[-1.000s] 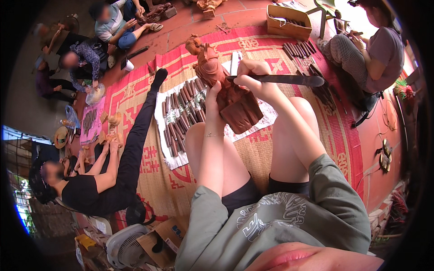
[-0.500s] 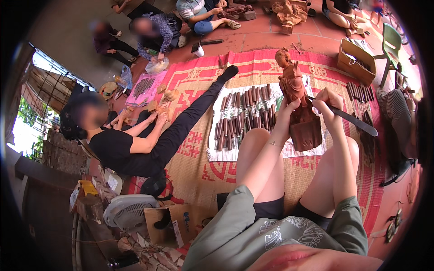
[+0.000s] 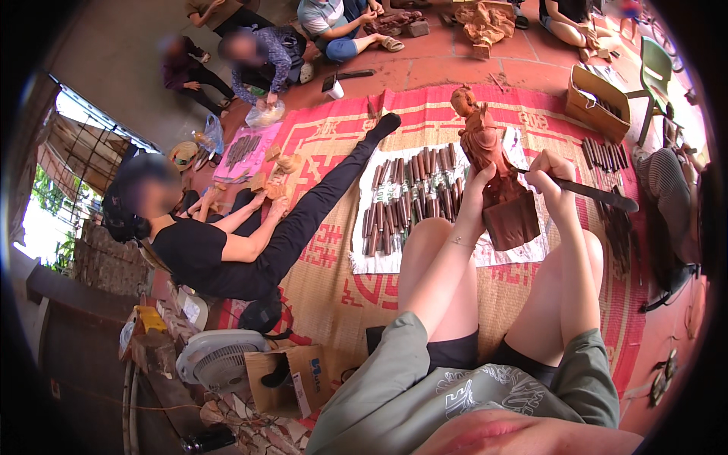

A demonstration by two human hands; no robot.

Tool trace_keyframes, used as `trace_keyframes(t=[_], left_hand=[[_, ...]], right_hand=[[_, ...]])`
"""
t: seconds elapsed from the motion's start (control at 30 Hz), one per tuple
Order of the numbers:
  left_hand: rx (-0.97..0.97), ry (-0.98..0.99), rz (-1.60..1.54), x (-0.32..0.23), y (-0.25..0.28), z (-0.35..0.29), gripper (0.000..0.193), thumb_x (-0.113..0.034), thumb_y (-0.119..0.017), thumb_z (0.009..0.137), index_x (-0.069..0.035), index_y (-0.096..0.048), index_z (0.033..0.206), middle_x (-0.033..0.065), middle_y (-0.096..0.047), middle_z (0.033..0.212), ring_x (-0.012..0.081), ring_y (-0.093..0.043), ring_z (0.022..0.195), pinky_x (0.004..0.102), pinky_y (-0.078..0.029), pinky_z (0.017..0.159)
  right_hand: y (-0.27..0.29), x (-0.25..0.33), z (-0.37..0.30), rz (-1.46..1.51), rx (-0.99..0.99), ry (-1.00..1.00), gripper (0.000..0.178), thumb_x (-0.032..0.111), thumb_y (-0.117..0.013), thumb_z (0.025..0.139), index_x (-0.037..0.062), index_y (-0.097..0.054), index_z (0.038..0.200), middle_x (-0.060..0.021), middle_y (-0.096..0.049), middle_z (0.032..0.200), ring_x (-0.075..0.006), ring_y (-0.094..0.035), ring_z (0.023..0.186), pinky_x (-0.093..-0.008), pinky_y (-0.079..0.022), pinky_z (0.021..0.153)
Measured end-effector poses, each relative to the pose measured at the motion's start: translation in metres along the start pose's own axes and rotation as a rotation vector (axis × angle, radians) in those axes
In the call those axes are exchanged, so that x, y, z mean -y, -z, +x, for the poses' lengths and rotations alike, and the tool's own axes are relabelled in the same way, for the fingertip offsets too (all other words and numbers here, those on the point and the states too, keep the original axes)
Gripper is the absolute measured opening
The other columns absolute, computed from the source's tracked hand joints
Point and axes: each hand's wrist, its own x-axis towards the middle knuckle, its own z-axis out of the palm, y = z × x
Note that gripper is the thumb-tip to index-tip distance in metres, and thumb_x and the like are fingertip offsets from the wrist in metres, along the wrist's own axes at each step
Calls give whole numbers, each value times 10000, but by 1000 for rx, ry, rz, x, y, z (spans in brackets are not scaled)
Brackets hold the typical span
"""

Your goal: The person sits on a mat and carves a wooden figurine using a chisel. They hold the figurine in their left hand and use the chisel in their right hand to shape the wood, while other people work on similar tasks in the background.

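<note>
A reddish-brown carved wooden figurine (image 3: 513, 221) leans slightly left above my knees, its head at the top and a dark block base at the bottom. My left hand (image 3: 476, 192) is wrapped round its left side. In my right hand (image 3: 553, 177) is a long, flat, dark tool (image 3: 607, 198) with a rounded end. That end sticks out to the right, while the narrow end meets the figurine's right side at mid-height. Behind and left of the figurine, several dark-handled carving tools (image 3: 413, 189) lie in rows on a white cloth (image 3: 379, 263).
A patterned red and straw mat (image 3: 334, 262) covers the floor. Left, a person in black (image 3: 197, 246) works on a pale carving (image 3: 282, 176), one leg stretched across the mat. A wooden box (image 3: 599, 102) stands far right, near more tools (image 3: 604, 155). A fan (image 3: 220, 360) and cardboard box (image 3: 287, 379) sit lower left.
The figurine has tipped further left, its head shifting left and slightly down. The tool's outer end has risen a little and moved right in my right hand.
</note>
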Motion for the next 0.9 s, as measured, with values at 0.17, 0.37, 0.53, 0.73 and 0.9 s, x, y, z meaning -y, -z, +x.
trace_keyframes(t=[0.17,0.37,0.53,0.73,0.9], left_hand=[[-21,39,-82,-1,2,2,469,-268,-604,845,-57,-409,1216,72,-561,1031,168,-582,896,317,-495,773],[-31,27,-9,3,11,5,418,-349,-561,867,-26,-509,1127,97,-615,1017,209,-610,920,354,-489,839],[-48,-36,25,-1,-4,1,418,-340,-570,863,-33,-496,1136,94,-609,1019,206,-609,910,349,-495,827],[4,-4,-15,-5,-4,-2,436,-308,-566,868,-59,-439,1202,93,-583,1061,209,-598,927,357,-493,825],[-68,-21,19,-9,-15,-6,435,-316,-566,866,-57,-448,1195,92,-588,1044,214,-598,916,362,-487,833]], right_hand=[[-11,-1,2,-11,-35,99,135,-7,-573,712,14,-470,628,11,-467,568,-55,-400,538,-227,-319,504],[1,2,3,17,40,75,157,-28,-570,708,10,-443,623,11,-469,606,-65,-395,546,-231,-313,510],[-8,3,3,13,31,44,142,-32,-574,716,14,-463,640,9,-466,601,-61,-403,549,-229,-321,507],[0,2,4,0,12,98,146,3,-589,698,19,-468,618,6,-466,574,-60,-401,535,-230,-313,501],[4,-1,4,-79,50,41,147,2,-595,702,25,-471,628,16,-474,594,-55,-400,539,-222,-314,509]])
